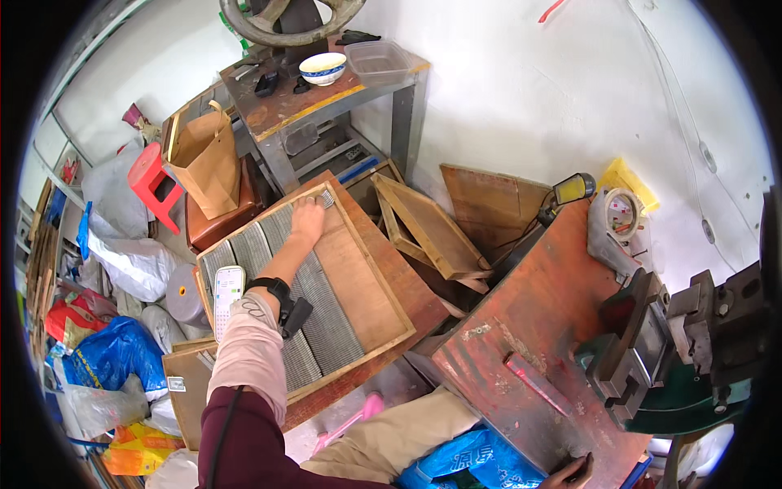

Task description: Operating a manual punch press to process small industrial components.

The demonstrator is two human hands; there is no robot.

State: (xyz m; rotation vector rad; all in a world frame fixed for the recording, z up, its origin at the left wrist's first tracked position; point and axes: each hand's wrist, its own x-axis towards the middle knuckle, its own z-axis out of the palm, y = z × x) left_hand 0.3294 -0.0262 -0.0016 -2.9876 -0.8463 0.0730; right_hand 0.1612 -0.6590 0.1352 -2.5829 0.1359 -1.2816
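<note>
Wooden tray: here it lies, one shallow tray (pixel 358 277) on the red-brown table (pixel 422 306), with ridged grey metal pieces (pixel 330 314) packed across its left and middle.
Filled so far: about four long bands, by the look of it; single pieces are too fine to count.
Left bare: a broad strip of wood down the tray's right side, save a small cluster (pixel 328 198) at its far corner.
Left hand: down at that corner, fingers on the cluster; whether the left hand (pixel 308 218) pinches or merely presses, one cannot tell.
Right hand: well right of the tray, cut off by the lower edge; the right hand (pixel 570 473) looks curled, its grasp unclear.
Smartphone: one, white, screen lit, at the tray's left side (pixel 229 297).
Beyond the tray: one bowl (pixel 322 67), one clear plastic container (pixel 379 59).
Right of the tray: one vise (pixel 627 350), one red bar (pixel 539 383).
</note>
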